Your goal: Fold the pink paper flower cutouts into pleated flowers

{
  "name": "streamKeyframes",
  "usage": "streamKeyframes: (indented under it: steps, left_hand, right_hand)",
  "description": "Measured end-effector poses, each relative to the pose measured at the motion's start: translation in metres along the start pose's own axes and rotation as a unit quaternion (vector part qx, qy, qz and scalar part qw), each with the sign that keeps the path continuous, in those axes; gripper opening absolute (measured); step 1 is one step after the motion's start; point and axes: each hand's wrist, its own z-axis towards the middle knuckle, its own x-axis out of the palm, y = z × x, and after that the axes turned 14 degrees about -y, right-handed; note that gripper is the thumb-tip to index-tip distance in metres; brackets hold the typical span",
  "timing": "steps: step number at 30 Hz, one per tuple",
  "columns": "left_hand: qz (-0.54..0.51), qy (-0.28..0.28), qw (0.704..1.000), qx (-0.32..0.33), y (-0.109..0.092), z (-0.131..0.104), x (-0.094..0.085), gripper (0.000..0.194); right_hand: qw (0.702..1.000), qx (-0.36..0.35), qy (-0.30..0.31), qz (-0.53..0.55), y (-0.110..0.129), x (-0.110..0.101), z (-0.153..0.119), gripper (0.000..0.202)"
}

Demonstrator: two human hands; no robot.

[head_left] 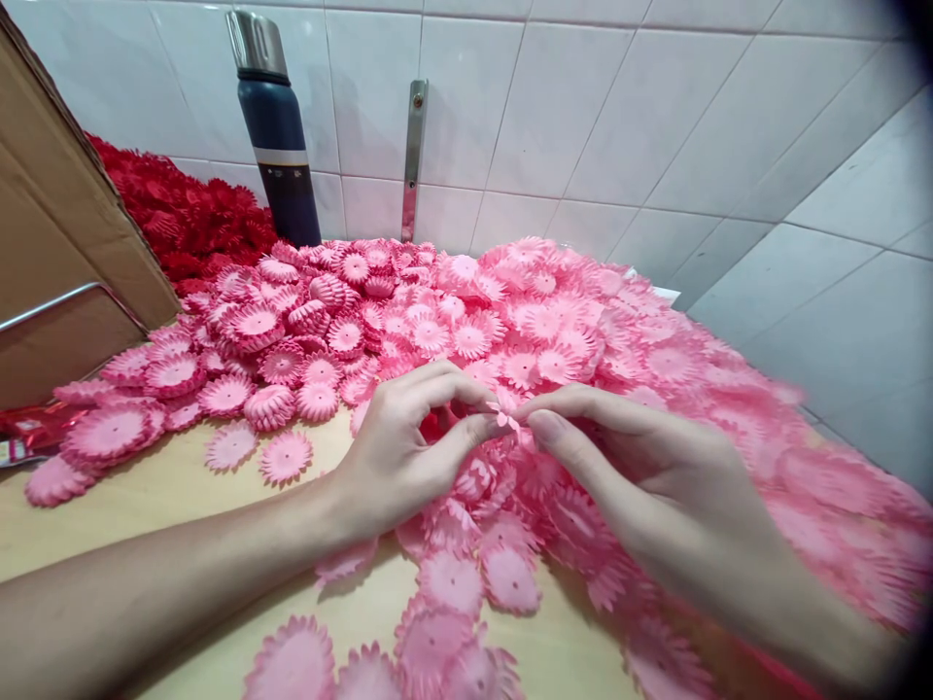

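Observation:
Near the middle of the view, a small pink petal piece (504, 418) is held between both hands. My left hand (419, 442) pinches its left side between thumb and fingers. From the right, my right hand (641, 467) closes its thumb and index finger on the other side of the piece. Beneath and behind the hands spreads a large pile of pink scalloped flower discs (430, 335), many with a small centre hole. Several loose discs (292, 661) lie on the pale tabletop (357, 622) nearer to me.
A dark blue bottle (281, 156) with a metal cap stands behind the pile, by the tiled wall (569, 107). Red petal pieces (190, 214) are heaped beside a cardboard box (65, 214) at left. A metal strip (414, 156) is on the wall.

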Motion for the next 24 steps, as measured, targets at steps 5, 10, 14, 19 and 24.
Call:
streamKeyframes:
  steps: [5,10,14,19,24]
  left_hand:
    - [0.010,0.004,1.000,0.013,-0.0001,-0.0006,0.0000,0.009]
    - [0.008,-0.004,1.000,0.024,-0.0002,-0.0007,-0.0003,0.009]
    - [0.006,0.002,0.999,0.032,0.0001,-0.0006,-0.0005,0.011]
    - [0.001,0.006,0.999,0.044,0.0009,-0.0007,-0.0001,0.012]
    - [-0.011,0.000,0.999,0.050,0.0012,-0.0015,0.0004,0.011]
  right_hand:
    - [1.000,-0.001,-0.010,0.000,0.0000,0.0003,0.0002,0.015]
    - [1.000,-0.001,-0.009,0.013,-0.0008,-0.0003,0.0010,0.015]
    - [1.000,-0.018,-0.017,0.001,-0.0017,0.0001,0.0011,0.013]
    - [0.998,-0.055,-0.029,-0.016,-0.0013,0.0015,0.0007,0.010]
    - [0.997,-0.065,-0.032,-0.025,-0.0020,0.0024,-0.0003,0.011]
